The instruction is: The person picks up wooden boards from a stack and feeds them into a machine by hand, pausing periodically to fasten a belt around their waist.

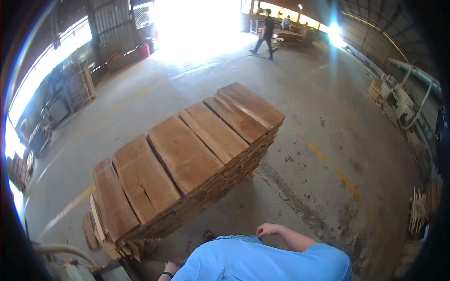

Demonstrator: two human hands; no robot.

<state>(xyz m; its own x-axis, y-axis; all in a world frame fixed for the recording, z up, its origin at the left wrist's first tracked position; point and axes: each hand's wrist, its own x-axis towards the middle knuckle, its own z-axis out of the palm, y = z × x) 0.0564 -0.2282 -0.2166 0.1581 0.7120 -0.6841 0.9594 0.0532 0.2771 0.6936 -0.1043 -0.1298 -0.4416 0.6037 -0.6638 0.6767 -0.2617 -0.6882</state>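
My right hand (268, 230) is closed with its fingers curled, close against the lower front of my light-blue shirt (262, 257). What it holds, if anything, I cannot make out. At the bottom edge, my left hand (172, 268) hangs low beside the shirt, a black band on its wrist; its fingers are too hidden to read. Ahead of both hands stands a long stack of brown wooden boards (185, 154). Several wide planks lie side by side across its top, and one has a dark crack (146, 194). Neither hand touches the stack.
Grey machinery (70, 269) stands at the lower left, near loose wood pieces (89, 229) beside the stack. A person in dark clothes (267, 33) walks on the far concrete floor. Stacked wood and metal railings (412, 96) line the right side; a bright doorway (197, 23) lies at the back.
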